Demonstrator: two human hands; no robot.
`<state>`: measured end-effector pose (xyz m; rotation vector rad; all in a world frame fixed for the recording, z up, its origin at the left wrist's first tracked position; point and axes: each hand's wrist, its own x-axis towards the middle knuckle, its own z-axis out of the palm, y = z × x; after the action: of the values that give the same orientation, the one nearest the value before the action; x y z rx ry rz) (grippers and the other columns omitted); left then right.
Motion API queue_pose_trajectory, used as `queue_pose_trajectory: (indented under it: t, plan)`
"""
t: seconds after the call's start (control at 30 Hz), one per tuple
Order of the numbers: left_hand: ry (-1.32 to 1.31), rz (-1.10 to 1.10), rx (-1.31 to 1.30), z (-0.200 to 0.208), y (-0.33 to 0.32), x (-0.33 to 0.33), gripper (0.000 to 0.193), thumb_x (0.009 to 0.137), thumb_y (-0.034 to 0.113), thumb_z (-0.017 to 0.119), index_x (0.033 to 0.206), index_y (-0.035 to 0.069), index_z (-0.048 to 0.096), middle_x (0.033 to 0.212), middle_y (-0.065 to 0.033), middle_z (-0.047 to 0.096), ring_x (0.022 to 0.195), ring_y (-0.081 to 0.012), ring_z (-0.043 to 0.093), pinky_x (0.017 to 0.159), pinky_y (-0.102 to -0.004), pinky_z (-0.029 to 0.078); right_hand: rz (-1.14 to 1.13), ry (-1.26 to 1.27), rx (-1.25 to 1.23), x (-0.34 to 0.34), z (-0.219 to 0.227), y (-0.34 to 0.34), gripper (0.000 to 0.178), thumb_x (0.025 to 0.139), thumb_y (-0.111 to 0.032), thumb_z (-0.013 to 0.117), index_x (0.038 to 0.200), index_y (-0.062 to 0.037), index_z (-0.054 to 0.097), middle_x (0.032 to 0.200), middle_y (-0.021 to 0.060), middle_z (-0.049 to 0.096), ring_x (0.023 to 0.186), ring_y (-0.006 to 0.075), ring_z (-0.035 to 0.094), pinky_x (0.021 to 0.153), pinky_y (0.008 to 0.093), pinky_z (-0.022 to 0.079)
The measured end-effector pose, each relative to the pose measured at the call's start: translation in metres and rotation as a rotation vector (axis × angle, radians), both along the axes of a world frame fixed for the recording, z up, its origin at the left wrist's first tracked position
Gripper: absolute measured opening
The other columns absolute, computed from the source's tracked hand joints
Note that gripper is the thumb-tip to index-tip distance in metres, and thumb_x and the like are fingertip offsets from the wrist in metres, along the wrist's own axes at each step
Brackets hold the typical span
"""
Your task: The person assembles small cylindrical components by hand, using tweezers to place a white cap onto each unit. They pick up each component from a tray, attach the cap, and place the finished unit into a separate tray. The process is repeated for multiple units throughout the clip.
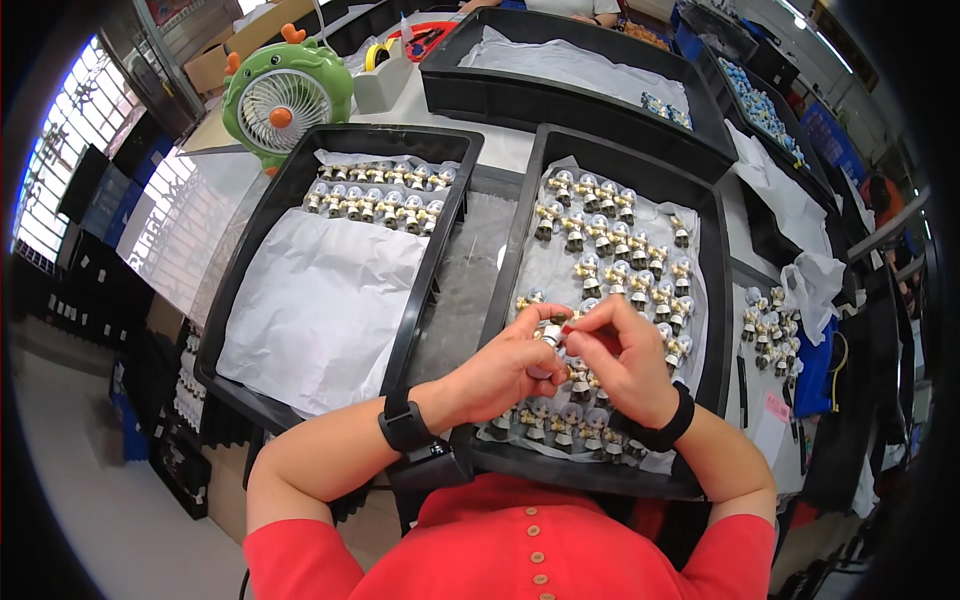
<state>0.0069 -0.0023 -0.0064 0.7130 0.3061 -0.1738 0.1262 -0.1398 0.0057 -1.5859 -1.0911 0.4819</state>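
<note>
Over the right-hand black tray (512, 240), my left hand (500, 375) is closed around a small figurine (551, 333), white and dark in the part that shows. My right hand (632, 368) meets it from the other side, thumb and forefinger pinched on a tiny red piece (566, 330) against the figurine. Fingers hide most of both. Beneath and beyond my hands, rows of small figurines (600, 232) with pale hair, white-and-gold clothes and dark bases lie on white paper. More figurines (563, 424) lie near my wrists.
A second black tray (250, 262) at left has two rows of figurines (365, 203) above bare white paper. Behind it stands a green fan (285, 105). A large black tray (560, 103) lies across the back. More figurines (770, 330) sit at right, beside a blue bin (818, 378).
</note>
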Motion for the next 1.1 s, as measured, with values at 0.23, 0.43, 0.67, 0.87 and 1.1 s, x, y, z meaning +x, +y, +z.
queue_pose_trajectory:
  t: [0.23,0.43,0.67,0.87,1.1]
  plan:
    - [-0.048,-0.014,-0.075,0.003,0.0,0.0,0.054,0.075,-0.003,0.042,0.126,0.013,0.034,0.099,-0.0058,0.046,0.076,-0.0142,0.044,0.063,-0.0257,0.035,-0.01,-0.013,-0.002,0.002,-0.002,-0.003,0.005,0.084,-0.001,0.059,0.085,0.0007,0.054,0.076,0.0083,0.059,0.065,0.0136,0.061,0.058,0.0254,0.047]
    - [-0.04,-0.032,-0.04,0.007,-0.001,0.0,0.056,0.075,-0.004,0.041,0.127,0.012,0.033,0.101,-0.0062,0.045,0.076,-0.0138,0.044,0.062,-0.0244,0.034,0.021,0.117,0.005,0.003,0.001,-0.003,0.004,0.086,0.001,0.056,0.086,0.0019,0.053,0.077,0.0089,0.061,0.068,0.0115,0.062,0.058,0.0243,0.048]
    - [-0.007,-0.035,-0.023,0.01,-0.002,0.0,0.057,0.075,-0.005,0.041,0.129,0.012,0.032,0.102,-0.0067,0.045,0.075,-0.0136,0.044,0.062,-0.0244,0.035,0.016,-0.115,-0.066,0.0,0.002,-0.005,0.008,0.083,-0.004,0.061,0.084,0.0004,0.055,0.077,0.0086,0.058,0.062,0.0144,0.06,0.056,0.0258,0.047]
    - [-0.022,-0.045,0.003,0.008,-0.002,0.0,0.057,0.076,-0.005,0.041,0.13,0.012,0.031,0.101,-0.0067,0.044,0.075,-0.0132,0.044,0.062,-0.0245,0.035,-0.038,0.053,-0.007,0.0,0.001,-0.007,0.007,0.083,-0.004,0.062,0.085,0.0004,0.056,0.077,0.0077,0.059,0.064,0.0119,0.06,0.056,0.0249,0.047]
    - [-0.051,-0.064,0.021,0.005,-0.003,-0.001,0.058,0.075,-0.005,0.041,0.13,0.012,0.03,0.101,-0.007,0.045,0.073,-0.0135,0.044,0.061,-0.0249,0.034,-0.053,0.01,-0.001,0.0,0.003,-0.004,0.004,0.084,0.001,0.057,0.083,0.0002,0.054,0.074,0.0077,0.061,0.063,0.0109,0.061,0.054,0.024,0.047]
